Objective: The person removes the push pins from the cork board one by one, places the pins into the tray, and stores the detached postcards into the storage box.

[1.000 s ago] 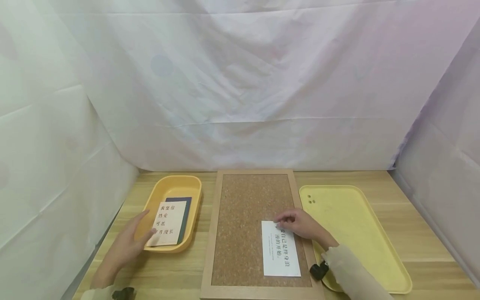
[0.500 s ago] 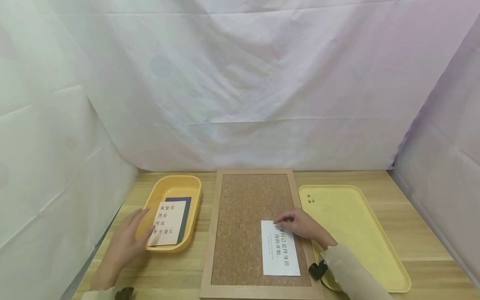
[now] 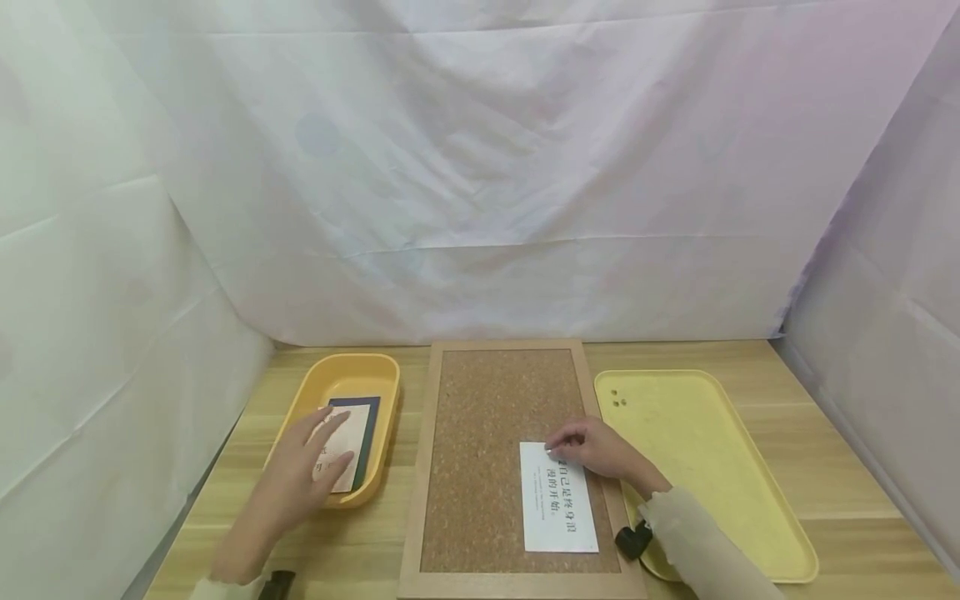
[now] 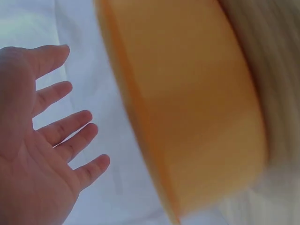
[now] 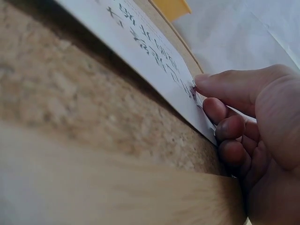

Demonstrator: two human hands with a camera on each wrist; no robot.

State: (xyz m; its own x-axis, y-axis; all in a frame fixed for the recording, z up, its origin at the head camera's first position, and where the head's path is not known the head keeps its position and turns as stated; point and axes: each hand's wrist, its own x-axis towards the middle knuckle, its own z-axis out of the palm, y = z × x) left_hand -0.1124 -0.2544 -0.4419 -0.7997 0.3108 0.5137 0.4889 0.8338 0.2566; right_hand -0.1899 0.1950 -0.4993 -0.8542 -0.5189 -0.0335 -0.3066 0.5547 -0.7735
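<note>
My right hand (image 3: 596,448) is at the top edge of a white card (image 3: 558,508) that lies on the corkboard (image 3: 480,475). Between thumb and forefinger it pinches a small clear pushpin (image 5: 198,99), mostly covered by the fingers; the other fingers are curled in. The card bears dark printed characters. My left hand (image 3: 296,479) hovers over the near left part of an orange basin (image 3: 390,433), fingers spread and nothing in them. Under it in the basin lie a cream card with brown characters (image 3: 352,442) and a dark blue-green card (image 3: 369,446), partly covered.
A yellow tray (image 3: 720,467) stands right of the corkboard, with three small brownish round spots (image 3: 617,400) near its far left corner. White cloth (image 3: 480,167) hangs behind and at both sides. The table (image 3: 795,400) has a wood-grain top.
My left hand has moved right and inward, from the basin's left rim to over the cards. The right hand stays at the white card's top edge.
</note>
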